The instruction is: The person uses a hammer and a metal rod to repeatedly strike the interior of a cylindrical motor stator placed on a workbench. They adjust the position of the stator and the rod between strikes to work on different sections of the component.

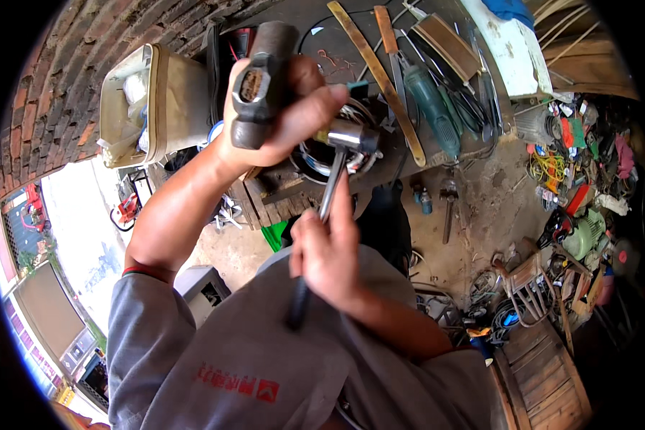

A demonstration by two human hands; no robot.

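My left hand (294, 129) is raised above the bench, its fingers wrapped below a heavy dark steel hammer head (269, 61). The wooden end of that hammer's handle shows in the head's eye, while the rest of the handle is hidden. Lower down, close to my apron, my right hand (330, 254) grips a second hammer by its metal shaft (332, 188). This one has a shiny cylindrical head (352, 136), pointing up near my left hand, and a black grip that is blurred below my fingers. Behind the two hammers a round container of wires and small parts (312, 168) is partly covered.
On the workbench (308, 14) lie a long yellowish strip (369, 61), a wooden-handled tool (386, 29) and a green power tool (433, 107). A pale plastic bucket (179, 104) stands left, by a brick wall (72, 79). Piled scrap and a wooden stool (545, 373) are right.
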